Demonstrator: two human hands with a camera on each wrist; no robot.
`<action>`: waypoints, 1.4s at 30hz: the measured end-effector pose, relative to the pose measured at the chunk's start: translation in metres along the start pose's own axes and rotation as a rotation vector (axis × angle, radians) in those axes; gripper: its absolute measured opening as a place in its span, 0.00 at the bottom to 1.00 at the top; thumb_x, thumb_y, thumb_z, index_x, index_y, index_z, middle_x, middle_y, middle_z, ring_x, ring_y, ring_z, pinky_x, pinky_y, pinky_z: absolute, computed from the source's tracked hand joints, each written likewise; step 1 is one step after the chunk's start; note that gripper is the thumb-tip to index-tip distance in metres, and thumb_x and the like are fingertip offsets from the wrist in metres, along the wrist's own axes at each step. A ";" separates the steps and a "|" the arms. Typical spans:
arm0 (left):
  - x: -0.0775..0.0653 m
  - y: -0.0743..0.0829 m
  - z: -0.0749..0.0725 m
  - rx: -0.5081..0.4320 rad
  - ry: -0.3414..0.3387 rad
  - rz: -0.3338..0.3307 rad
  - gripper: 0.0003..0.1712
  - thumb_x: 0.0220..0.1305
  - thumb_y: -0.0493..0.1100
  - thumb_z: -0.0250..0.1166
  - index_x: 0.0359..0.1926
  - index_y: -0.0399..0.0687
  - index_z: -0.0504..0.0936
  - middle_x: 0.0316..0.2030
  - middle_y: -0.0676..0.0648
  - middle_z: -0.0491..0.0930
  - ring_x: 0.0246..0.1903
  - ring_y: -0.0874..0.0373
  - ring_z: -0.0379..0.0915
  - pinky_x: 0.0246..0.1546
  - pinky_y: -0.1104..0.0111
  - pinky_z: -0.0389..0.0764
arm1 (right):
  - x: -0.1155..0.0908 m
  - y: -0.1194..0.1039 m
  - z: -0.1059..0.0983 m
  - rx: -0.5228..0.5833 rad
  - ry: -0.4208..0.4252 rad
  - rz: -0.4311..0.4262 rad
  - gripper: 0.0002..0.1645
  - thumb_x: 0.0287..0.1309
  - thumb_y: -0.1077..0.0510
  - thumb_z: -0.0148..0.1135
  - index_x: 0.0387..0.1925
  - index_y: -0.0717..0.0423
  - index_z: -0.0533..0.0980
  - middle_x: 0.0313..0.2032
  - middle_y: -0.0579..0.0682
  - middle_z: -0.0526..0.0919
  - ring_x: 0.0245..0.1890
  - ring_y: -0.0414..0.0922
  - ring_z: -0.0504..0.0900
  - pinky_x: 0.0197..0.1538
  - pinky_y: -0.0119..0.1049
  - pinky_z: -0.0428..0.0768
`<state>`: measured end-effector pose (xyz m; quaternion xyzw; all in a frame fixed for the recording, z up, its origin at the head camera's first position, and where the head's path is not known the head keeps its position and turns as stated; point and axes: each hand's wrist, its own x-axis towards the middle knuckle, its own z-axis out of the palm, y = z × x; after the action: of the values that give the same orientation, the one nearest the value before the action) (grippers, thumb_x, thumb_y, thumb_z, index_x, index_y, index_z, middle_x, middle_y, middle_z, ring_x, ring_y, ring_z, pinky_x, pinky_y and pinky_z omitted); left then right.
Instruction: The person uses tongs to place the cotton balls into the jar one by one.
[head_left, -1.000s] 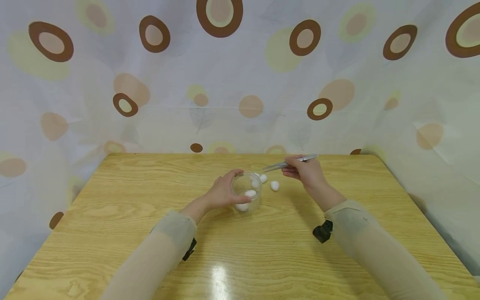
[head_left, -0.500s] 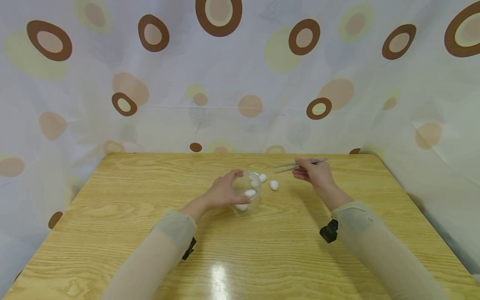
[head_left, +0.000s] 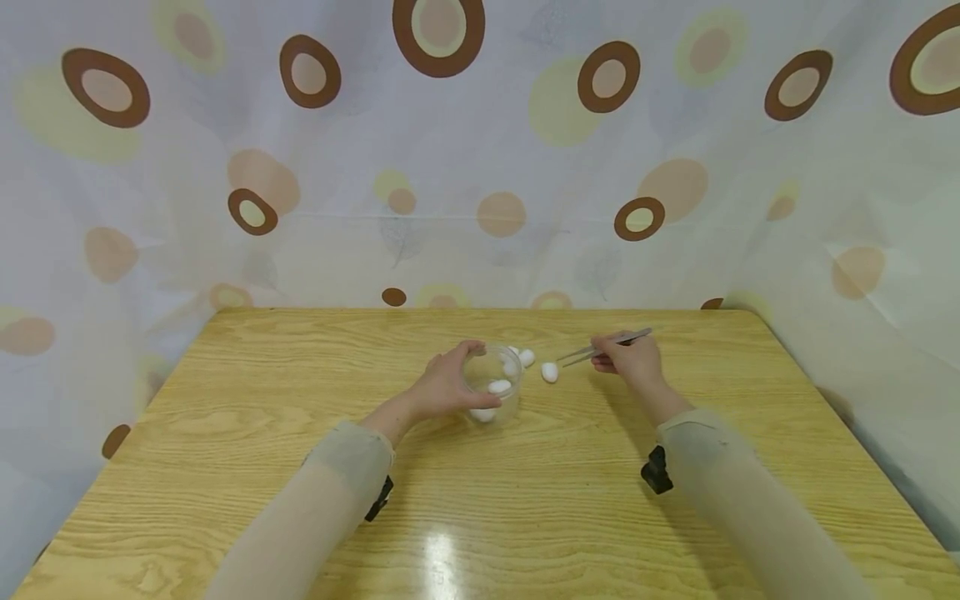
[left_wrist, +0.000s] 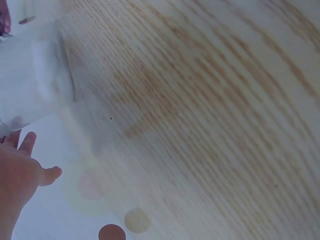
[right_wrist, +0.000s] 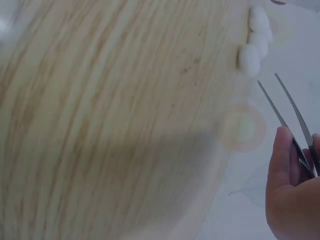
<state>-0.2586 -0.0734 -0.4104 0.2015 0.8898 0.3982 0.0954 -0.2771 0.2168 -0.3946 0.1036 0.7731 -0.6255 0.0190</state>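
My left hand [head_left: 448,383] grips a clear round jar [head_left: 512,407] around its upper side, thumb toward me. Inside the jar lie white cotton balls [head_left: 500,387]; the left wrist view shows the jar [left_wrist: 25,82] only blurred. Just right of the jar, a loose cotton ball [head_left: 550,372] rests on the table. My right hand [head_left: 632,360] pinches metal tweezers [head_left: 640,334], their tips pointing left, close to that ball. In the right wrist view the tweezers [right_wrist: 302,119] have spread tips with nothing between them.
More cotton balls [head_left: 527,357] lie beside the jar's far right side, partly hidden by it. The wooden table [head_left: 480,500] meets a patterned curtain [head_left: 450,267] at its back edge. Black wrist cameras [head_left: 657,471] sit under the cuffs.
The right hand and tweezers have shifted right, then lowered toward the loose cotton ball. The tweezers' tips have parted. My left hand and the jar stay in place.
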 end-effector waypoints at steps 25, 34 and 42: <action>0.002 0.001 0.001 -0.020 -0.009 0.028 0.52 0.48 0.53 0.73 0.69 0.43 0.56 0.66 0.46 0.63 0.68 0.43 0.51 0.68 0.45 0.42 | 0.004 0.007 0.024 -0.239 0.028 -0.097 0.15 0.61 0.59 0.58 0.42 0.70 0.75 0.29 0.55 0.84 0.25 0.41 0.85 0.39 0.39 0.83; 0.001 0.000 0.001 -0.025 -0.008 0.032 0.52 0.48 0.53 0.72 0.69 0.43 0.56 0.66 0.46 0.64 0.68 0.43 0.53 0.68 0.45 0.39 | 0.003 0.004 0.024 -0.133 0.030 -0.046 0.10 0.61 0.64 0.56 0.39 0.69 0.71 0.23 0.50 0.81 0.19 0.37 0.83 0.37 0.39 0.83; 0.001 -0.001 0.001 -0.004 -0.002 0.021 0.51 0.48 0.53 0.73 0.69 0.44 0.56 0.66 0.47 0.64 0.67 0.45 0.54 0.69 0.47 0.39 | 0.006 0.002 0.019 -0.035 0.039 0.026 0.09 0.60 0.64 0.57 0.39 0.68 0.71 0.17 0.43 0.79 0.16 0.34 0.81 0.35 0.36 0.83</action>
<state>-0.2591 -0.0731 -0.4120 0.2109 0.8869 0.4005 0.0927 -0.2850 0.1995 -0.4014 0.1256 0.7827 -0.6095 0.0136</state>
